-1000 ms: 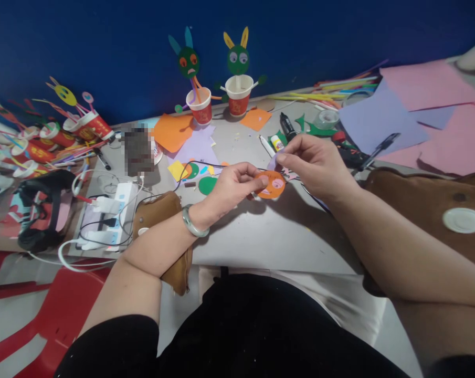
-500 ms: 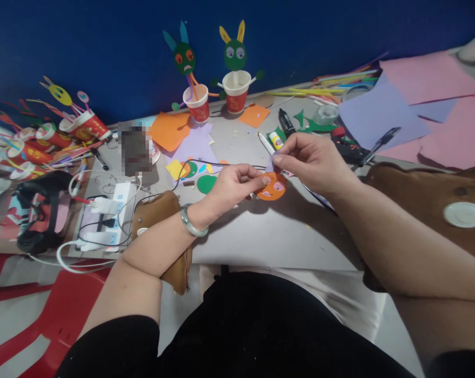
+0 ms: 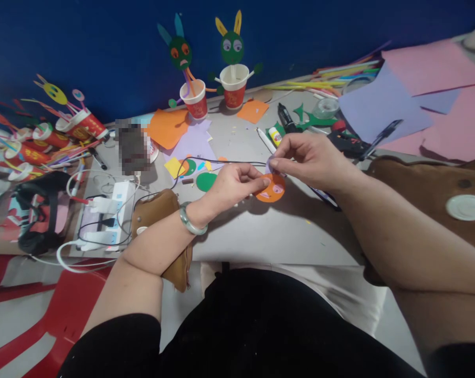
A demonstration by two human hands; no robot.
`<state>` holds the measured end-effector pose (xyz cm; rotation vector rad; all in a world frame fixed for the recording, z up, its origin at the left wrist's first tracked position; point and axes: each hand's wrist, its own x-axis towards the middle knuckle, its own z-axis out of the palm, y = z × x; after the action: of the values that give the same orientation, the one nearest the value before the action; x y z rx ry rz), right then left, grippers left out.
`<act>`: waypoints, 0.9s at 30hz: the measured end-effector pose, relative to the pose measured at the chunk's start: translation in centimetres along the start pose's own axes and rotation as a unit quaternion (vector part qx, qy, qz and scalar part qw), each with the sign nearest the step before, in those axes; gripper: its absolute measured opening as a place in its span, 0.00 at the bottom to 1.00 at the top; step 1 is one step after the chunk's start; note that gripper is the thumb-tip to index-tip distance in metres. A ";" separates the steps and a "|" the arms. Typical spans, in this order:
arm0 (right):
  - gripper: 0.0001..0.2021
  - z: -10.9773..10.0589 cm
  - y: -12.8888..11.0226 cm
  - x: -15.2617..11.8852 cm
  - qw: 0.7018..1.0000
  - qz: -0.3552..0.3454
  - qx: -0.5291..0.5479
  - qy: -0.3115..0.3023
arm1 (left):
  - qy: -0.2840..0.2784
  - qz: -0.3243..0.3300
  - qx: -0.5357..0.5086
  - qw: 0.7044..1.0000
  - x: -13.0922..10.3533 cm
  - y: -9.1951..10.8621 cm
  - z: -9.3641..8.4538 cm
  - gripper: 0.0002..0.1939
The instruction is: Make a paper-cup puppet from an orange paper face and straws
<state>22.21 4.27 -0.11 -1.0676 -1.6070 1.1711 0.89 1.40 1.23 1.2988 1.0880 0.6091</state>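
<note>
An orange paper disc [image 3: 269,195] with pink and purple paper face pieces is pinched at its left edge by my left hand [image 3: 239,188]. Just above it, my right hand [image 3: 306,161] pinches a small purple paper piece [image 3: 268,167] between thumb and fingertips. This piece reaches the disc's top edge; whether it is stuck there I cannot tell. On the table left of my left hand lies a green paper oval [image 3: 206,182]. A yellow-labelled glue stick [image 3: 275,136] and a white pen [image 3: 265,140] lie behind my right hand.
Two red paper cups [image 3: 234,98] holding green-faced figures stand at the back against the blue wall. A white power strip [image 3: 121,210] with cables and a brown pouch [image 3: 154,215] are at left. Purple paper sheets [image 3: 382,113] and a brown bag [image 3: 430,194] are at right.
The view has shifted slightly. Both hands keep their pinches on the disc and the purple piece, and the purple piece now stands more upright at the disc's top edge.
</note>
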 end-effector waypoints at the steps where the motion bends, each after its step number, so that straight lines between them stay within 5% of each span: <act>1: 0.13 0.0 0.0 0.0 1.000 0.000 -0.001 -0.001 | -0.001 -0.001 0.000 1.000 0.0 0.0 0.0 0.11; 13: 0.18 0.5 -1.0 0.1 0.995 0.090 0.004 0.031 | -0.011 0.003 0.012 1.000 0.1 -0.2 -0.1 0.14; 19: 0.14 0.0 -0.1 -0.1 0.999 0.021 0.009 -0.031 | 0.003 -0.004 0.004 1.000 0.1 0.0 0.1 0.13; 27: 0.14 -0.4 -0.4 -0.5 0.994 0.055 0.037 -0.087 | 0.022 -0.020 0.009 1.000 0.1 0.6 0.4 0.11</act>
<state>22.69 3.86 0.26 -1.0410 -1.6389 1.4211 1.38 1.48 1.75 1.2814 1.1543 0.6012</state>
